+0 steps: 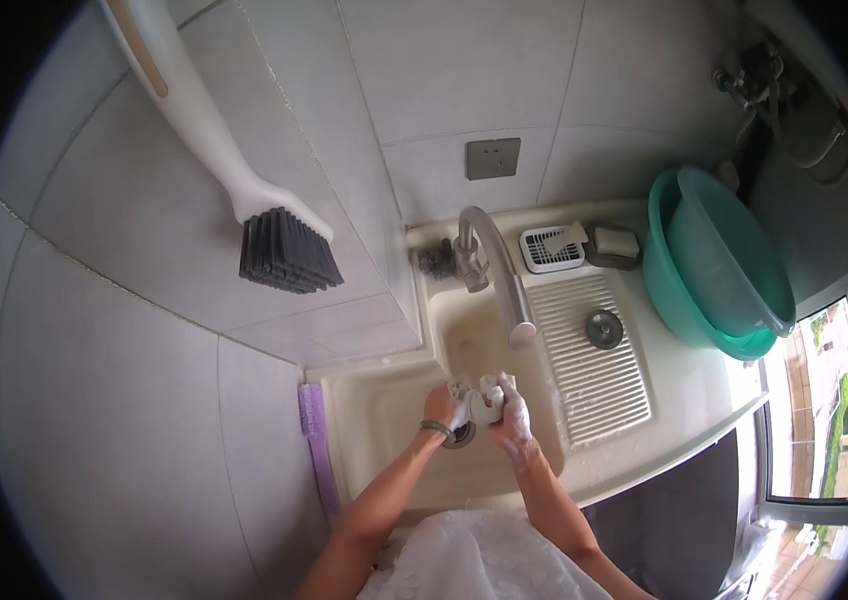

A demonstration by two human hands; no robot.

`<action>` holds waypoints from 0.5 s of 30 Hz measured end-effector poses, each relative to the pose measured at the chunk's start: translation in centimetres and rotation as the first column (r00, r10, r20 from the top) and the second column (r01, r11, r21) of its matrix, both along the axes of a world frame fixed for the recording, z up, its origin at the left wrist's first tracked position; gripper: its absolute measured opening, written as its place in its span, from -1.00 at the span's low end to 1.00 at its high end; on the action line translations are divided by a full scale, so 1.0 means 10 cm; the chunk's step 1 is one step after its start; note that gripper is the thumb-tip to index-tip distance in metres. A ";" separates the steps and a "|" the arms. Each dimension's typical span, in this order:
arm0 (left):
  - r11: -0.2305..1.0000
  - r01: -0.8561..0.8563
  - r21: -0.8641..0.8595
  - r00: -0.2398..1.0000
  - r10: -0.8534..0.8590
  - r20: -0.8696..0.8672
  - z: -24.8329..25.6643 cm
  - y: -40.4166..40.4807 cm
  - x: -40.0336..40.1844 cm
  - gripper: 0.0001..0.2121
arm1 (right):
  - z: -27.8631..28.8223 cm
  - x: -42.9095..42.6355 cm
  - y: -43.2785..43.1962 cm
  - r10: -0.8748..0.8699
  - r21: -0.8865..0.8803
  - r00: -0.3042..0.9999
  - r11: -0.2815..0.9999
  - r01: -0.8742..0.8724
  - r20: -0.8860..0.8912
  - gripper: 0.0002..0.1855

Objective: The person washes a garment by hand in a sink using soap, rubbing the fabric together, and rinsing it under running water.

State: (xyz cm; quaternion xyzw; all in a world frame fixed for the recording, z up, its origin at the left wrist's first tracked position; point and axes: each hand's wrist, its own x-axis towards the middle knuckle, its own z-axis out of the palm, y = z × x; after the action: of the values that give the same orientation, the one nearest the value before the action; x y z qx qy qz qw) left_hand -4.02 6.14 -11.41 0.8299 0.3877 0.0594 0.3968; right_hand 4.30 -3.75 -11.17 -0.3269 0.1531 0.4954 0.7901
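Note:
Over the cream laundry sink (371, 420), both hands grip a small soapy white cloth (485, 405). My left hand (445, 407), with a bangle at its wrist, holds the cloth's left end. Foam covers much of my right hand (515, 416), which is closed around the other end. Part of the cloth is hidden by the fingers. Beneath my left wrist, the dark drain (461, 436) shows in the basin. A brushed metal faucet (517, 315) arches above the basin, its spout beyond the hands; no running water is visible.
Right of the basin lies a ribbed washboard (581, 375) with a metal drain strainer (604, 329). Soap dishes (553, 251) stand behind it, beside nested green basins (664, 292). A purple brush (319, 457) rests along the left rim. A white-handled brush (289, 247) hangs near the left wall.

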 end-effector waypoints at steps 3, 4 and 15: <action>0.998 0.027 -0.063 0.954 -0.007 0.299 -0.08 0.01 -0.15 -0.82 | 0.35 0.09 0.02 -0.005 0.239 0.994 0.971 -0.022 0.108 -0.63; 0.979 0.127 -0.157 0.885 -0.040 0.464 0.02 -0.04 -0.14 -0.81 | 0.35 0.13 -0.01 0.035 0.222 0.991 0.973 -0.062 0.126 -0.58; 0.797 0.151 -0.585 0.722 0.315 0.615 0.02 -0.21 -0.04 -0.78 | 0.20 0.16 -0.24 0.159 -0.022 0.908 0.986 -0.163 0.388 -0.44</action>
State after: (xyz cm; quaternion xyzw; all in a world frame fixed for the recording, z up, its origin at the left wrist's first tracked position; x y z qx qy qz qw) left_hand -4.41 3.99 -11.18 0.5593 0.2495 0.2550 0.7483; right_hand 5.87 -6.11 -9.13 -0.4255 -0.0367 0.4851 0.7631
